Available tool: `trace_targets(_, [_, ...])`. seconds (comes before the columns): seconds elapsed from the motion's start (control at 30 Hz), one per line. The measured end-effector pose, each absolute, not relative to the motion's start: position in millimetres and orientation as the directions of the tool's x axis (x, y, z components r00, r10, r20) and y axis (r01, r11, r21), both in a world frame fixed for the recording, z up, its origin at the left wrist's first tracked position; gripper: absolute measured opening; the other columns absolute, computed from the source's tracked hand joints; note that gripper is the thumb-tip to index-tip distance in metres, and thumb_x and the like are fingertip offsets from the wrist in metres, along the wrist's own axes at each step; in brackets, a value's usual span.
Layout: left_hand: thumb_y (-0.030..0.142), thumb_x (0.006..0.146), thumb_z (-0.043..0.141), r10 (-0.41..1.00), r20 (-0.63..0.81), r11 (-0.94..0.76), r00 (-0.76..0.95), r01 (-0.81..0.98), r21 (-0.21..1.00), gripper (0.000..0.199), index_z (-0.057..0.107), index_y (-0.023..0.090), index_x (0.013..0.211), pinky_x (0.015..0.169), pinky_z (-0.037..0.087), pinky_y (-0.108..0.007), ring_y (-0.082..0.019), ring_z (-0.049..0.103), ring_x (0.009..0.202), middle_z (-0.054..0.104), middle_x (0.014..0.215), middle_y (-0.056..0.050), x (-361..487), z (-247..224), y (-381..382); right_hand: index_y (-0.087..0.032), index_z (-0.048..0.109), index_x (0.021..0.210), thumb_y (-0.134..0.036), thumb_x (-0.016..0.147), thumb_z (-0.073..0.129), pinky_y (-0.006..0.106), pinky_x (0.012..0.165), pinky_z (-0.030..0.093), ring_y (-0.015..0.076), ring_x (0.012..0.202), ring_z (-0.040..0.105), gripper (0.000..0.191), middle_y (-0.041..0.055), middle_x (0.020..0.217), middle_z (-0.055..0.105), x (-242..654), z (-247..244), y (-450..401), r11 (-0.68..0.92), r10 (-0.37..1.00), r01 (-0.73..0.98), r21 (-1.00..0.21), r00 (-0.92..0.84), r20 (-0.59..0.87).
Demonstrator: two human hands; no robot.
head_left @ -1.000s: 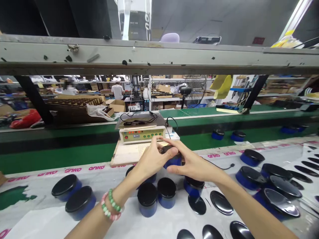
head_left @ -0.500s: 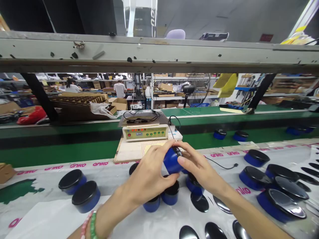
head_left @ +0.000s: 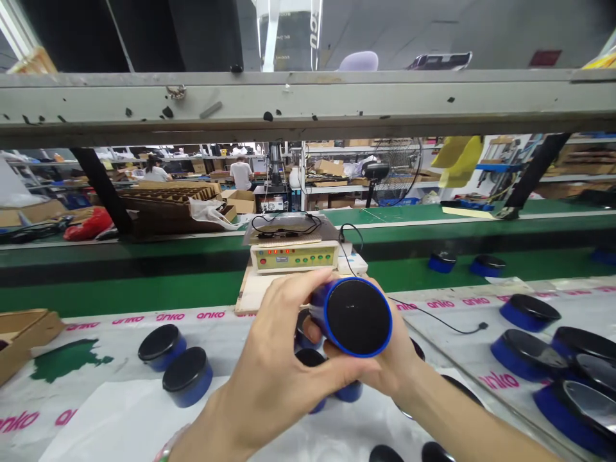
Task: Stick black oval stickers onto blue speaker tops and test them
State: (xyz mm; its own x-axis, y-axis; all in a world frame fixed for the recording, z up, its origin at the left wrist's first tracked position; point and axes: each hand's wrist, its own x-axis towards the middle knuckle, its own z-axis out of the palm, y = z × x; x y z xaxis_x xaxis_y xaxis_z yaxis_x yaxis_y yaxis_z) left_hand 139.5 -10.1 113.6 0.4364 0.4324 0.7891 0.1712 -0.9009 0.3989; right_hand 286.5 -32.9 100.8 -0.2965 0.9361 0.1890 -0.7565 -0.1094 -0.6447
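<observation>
Spanning the view, one long off-white metal shelf beam (head_left: 366,99) crosses above two slanted black posts (head_left: 103,192). Below it sits one beige box-shaped instrument (head_left: 294,258) with red lit digits and green buttons. In front of that, the left hand (head_left: 269,366) is wrapped around one blue cylinder with a flat black round face (head_left: 359,317), thumb along its lower rim; the right hand (head_left: 402,359) meets it from the right, but is largely hidden, so its full grip cannot be told. The cylinder is held up, black face toward the camera. Similar blue, black-topped round units (head_left: 187,376) stand around: five at the right, some overlapping, three farther back, two at the left, and others too covered by the hands to count. Two glossy black discs (head_left: 385,453) show at the bottom edge. Behind, the room holds loaded shelves (head_left: 332,186), two people (head_left: 241,174) and one black fan (head_left: 375,170). A green belt (head_left: 144,292) runs across; nearer lies a white sheet printed with pink "anko" lettering (head_left: 226,343), torn at the left over green.
</observation>
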Motion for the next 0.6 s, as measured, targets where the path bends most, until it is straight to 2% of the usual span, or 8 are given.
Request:
trace_targets(0.07, [0.042, 0.075, 0.074, 0.427, 0.775, -0.903, 0.465, 0.184, 0.388, 0.068, 0.037, 0.028, 0.132, 0.099, 0.043, -0.025, -0.016, 0.053, 0.116, 0.057, 0.126, -0.002, 135.0, 116.4, -5.4, -0.022, 0.062, 0.092, -0.039, 0.081, 0.045, 0.021, 0.054, 0.048, 0.0155, 0.071, 0.064, 0.026, 0.0015, 0.084, 0.068, 286.1, 100.9, -27.8, -0.089, 0.948, -0.753, -0.652, -0.264, 0.176])
trace_targets(0.13, [0.037, 0.077, 0.073, 0.445, 0.725, -0.894, 0.525, 0.215, 0.393, 0.072, 0.034, 0.030, 0.136, 0.100, 0.043, -0.025, -0.016, 0.051, 0.120, 0.055, 0.129, -0.002, 127.9, 121.1, 0.8, -0.025, 0.057, 0.097, -0.039, 0.082, 0.042, 0.023, 0.057, 0.049, 0.0154, 0.074, 0.063, 0.026, 0.0000, 0.091, 0.066, 288.7, 100.1, -22.0, -0.010, 0.974, -0.671, -0.742, -0.173, 0.143])
trace_targets(0.23, [0.040, 0.076, 0.073, 0.515, 0.640, -0.857, 0.570, 0.314, 0.410, 0.077, 0.030, 0.035, 0.140, 0.101, 0.043, -0.028, -0.018, 0.050, 0.122, 0.054, 0.131, 0.000, 108.8, 134.1, 9.1, -0.028, 0.046, 0.103, -0.042, 0.087, 0.030, 0.027, 0.058, 0.049, 0.0159, 0.075, 0.062, 0.026, -0.0002, 0.095, 0.062, 292.9, 96.6, -10.6, 0.172, 0.978, -0.310, -0.935, -0.059, 0.199])
trace_targets(0.3, [0.043, 0.077, 0.072, 0.581, 0.644, -0.813, 0.497, 0.381, 0.439, 0.072, 0.034, 0.036, 0.138, 0.102, 0.042, -0.030, -0.018, 0.051, 0.121, 0.057, 0.127, 0.001, 91.7, 145.2, 12.4, -0.029, 0.044, 0.104, -0.041, 0.090, 0.026, 0.030, 0.060, 0.050, 0.0166, 0.076, 0.061, 0.026, 0.0003, 0.097, 0.060, 289.7, 92.7, 0.5, 0.246, 0.963, -0.099, -0.964, -0.087, 0.254])
trace_targets(0.4, [0.041, 0.082, 0.066, 0.648, 0.690, -0.750, 0.322, 0.428, 0.505, 0.055, 0.044, 0.035, 0.132, 0.103, 0.042, -0.033, -0.019, 0.056, 0.116, 0.062, 0.119, 0.002, 68.6, 158.8, 14.6, -0.026, 0.052, 0.100, -0.035, 0.086, 0.043, 0.034, 0.072, 0.048, 0.0187, 0.084, 0.058, 0.019, 0.0014, 0.097, 0.059, 268.0, 83.4, 23.3, 0.318, 0.931, 0.107, -0.942, -0.221, 0.289])
trace_targets(0.5, [0.041, 0.083, 0.064, 0.687, 0.688, -0.693, 0.233, 0.495, 0.524, 0.042, 0.054, 0.033, 0.123, 0.098, 0.046, -0.032, -0.019, 0.060, 0.109, 0.066, 0.112, 0.003, 57.8, 163.7, 17.6, -0.021, 0.061, 0.093, -0.023, 0.074, 0.062, 0.042, 0.089, 0.040, 0.0243, 0.095, 0.054, 0.019, 0.0039, 0.097, 0.060, 228.5, 70.0, 49.7, 0.437, 0.870, 0.341, -0.832, -0.395, 0.295])
trace_targets(0.6, [0.044, 0.083, 0.064, 0.729, 0.647, -0.632, 0.223, 0.581, 0.512, 0.034, 0.061, 0.031, 0.114, 0.090, 0.049, -0.030, -0.019, 0.063, 0.102, 0.068, 0.109, 0.003, 58.5, 161.9, 24.3, -0.021, 0.061, 0.101, -0.023, 0.082, 0.057, 0.045, 0.090, 0.039, 0.0268, 0.099, 0.052, 0.019, 0.0067, 0.105, 0.060, 186.3, 57.9, 74.3, 0.528, 0.819, 0.487, -0.696, -0.509, 0.265])
